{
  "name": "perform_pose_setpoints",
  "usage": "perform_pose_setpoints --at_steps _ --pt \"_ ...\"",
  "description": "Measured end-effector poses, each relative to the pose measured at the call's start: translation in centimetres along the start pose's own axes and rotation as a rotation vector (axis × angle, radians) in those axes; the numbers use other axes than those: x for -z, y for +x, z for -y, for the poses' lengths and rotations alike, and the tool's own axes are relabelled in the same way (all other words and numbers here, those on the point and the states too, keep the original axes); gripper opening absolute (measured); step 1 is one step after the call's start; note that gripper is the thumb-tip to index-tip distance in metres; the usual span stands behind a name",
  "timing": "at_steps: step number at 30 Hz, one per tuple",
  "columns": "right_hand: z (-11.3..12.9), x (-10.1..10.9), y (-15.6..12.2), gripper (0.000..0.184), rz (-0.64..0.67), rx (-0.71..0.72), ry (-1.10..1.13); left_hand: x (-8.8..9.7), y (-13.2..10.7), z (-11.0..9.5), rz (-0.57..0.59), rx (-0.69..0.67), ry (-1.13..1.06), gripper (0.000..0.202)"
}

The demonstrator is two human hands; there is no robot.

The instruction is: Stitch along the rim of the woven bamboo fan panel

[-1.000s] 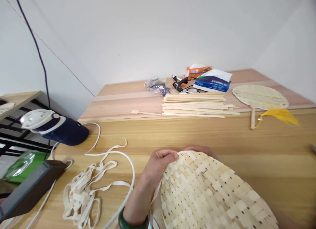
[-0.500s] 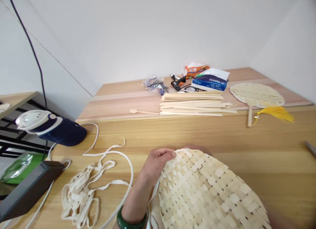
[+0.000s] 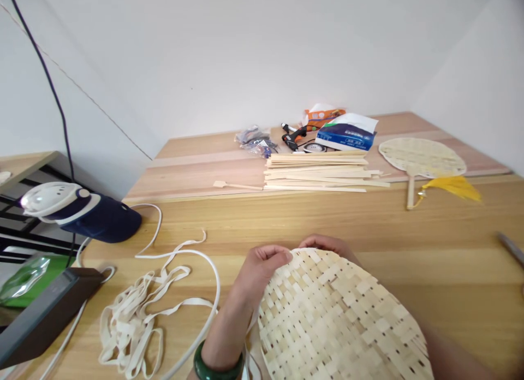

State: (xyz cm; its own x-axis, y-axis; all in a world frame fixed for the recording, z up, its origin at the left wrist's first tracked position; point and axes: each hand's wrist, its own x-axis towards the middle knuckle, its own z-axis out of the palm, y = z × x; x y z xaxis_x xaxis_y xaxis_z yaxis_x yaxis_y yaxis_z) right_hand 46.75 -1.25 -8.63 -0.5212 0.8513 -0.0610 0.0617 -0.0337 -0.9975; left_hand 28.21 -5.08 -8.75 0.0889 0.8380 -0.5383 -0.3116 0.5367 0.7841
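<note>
A woven bamboo fan panel [image 3: 339, 320], pale and rounded, is held up at the lower middle right. My left hand [image 3: 262, 271], with a green bangle on the wrist, pinches its upper left rim between thumb and fingers. Behind the top edge, my right hand [image 3: 327, 243] shows only its bent fingers and back; it grips the fan near the rim, with the fingertips hidden. White cloth tape [image 3: 133, 320] lies in a loose heap to the left, one strand running toward my left forearm. A white strip also hangs beside the fan's left edge.
Bamboo strips [image 3: 319, 172] lie across the table's back half, near a glue gun [image 3: 295, 137] and a tissue pack [image 3: 347, 133]. A finished fan [image 3: 423, 157] with a yellow tassel rests right. A navy-and-white jug-like object [image 3: 98, 213], a white cable [image 3: 216, 281] and a dark box [image 3: 49, 314] occupy the left.
My right hand has risen into clearer view above the fan's top edge. The fan has turned slightly, its right side shifting left. My left hand keeps its pinch.
</note>
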Motion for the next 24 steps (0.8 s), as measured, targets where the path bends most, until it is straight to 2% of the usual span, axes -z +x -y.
perform_pose_setpoints --at_steps 5,14,24 --pt "-1.3 0.1 0.5 0.012 -0.002 -0.034 0.011 -0.2 -0.1 -0.1 -0.013 -0.006 0.001 0.017" --pt "-1.5 0.4 0.6 0.013 -0.018 -0.028 0.018 -0.1 -0.3 -0.3 -0.011 -0.028 -0.051 0.016" --pt "-1.4 -0.1 0.0 0.01 0.058 -0.009 0.075 0.2 0.0 0.3 0.08 0.027 0.06 0.02"
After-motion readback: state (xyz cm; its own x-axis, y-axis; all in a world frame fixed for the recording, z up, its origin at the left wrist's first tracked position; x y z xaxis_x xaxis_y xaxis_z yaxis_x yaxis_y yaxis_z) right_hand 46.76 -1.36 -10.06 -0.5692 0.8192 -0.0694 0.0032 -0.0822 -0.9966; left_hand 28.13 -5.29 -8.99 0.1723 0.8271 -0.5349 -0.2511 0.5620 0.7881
